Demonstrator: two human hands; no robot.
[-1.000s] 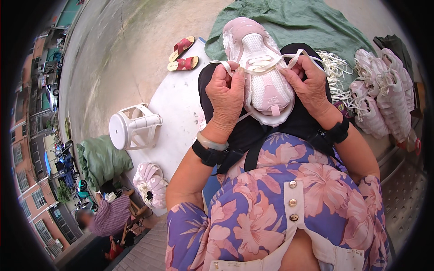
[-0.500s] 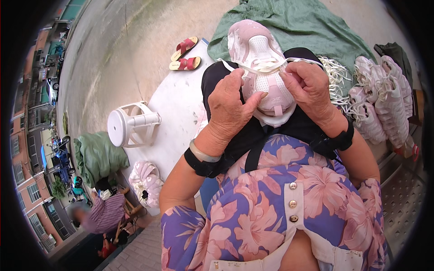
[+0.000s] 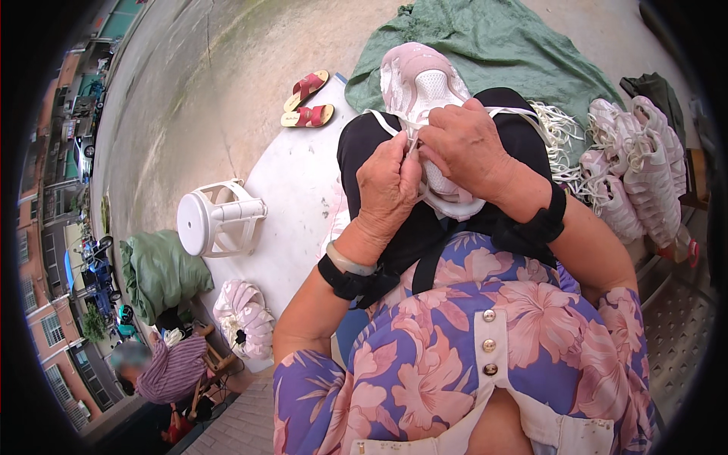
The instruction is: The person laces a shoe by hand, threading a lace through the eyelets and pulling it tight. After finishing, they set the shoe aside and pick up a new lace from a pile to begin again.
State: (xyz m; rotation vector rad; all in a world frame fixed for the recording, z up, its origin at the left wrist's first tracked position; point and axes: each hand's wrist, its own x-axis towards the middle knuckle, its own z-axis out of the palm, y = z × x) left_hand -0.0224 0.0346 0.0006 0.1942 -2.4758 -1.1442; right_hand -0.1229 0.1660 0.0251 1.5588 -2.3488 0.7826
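Note:
A pale pink and white sneaker [image 3: 419, 87] rests toe-away on my black-clad lap [image 3: 364, 144]. Both hands meet over its tongue. My left hand [image 3: 388, 186] pinches a white lace at the shoe's left side. My right hand [image 3: 468, 144] covers the middle of the shoe with fingers closed on the lace too. White lace ends [image 3: 509, 112] stretch out sideways from under my right hand. Each wrist wears a black band.
A pile of similar pink sneakers [image 3: 633, 171] and loose white laces [image 3: 559, 129] lies at my right. A green cloth [image 3: 493, 42] spreads ahead, red sandals [image 3: 307, 100] and a tipped white stool [image 3: 216, 220] at left. Another person [image 3: 171, 371] sits at lower left.
My hands have drawn together over the shoe's middle, from its two sides to the tongue. The shoe has shifted slightly away and my view has tilted.

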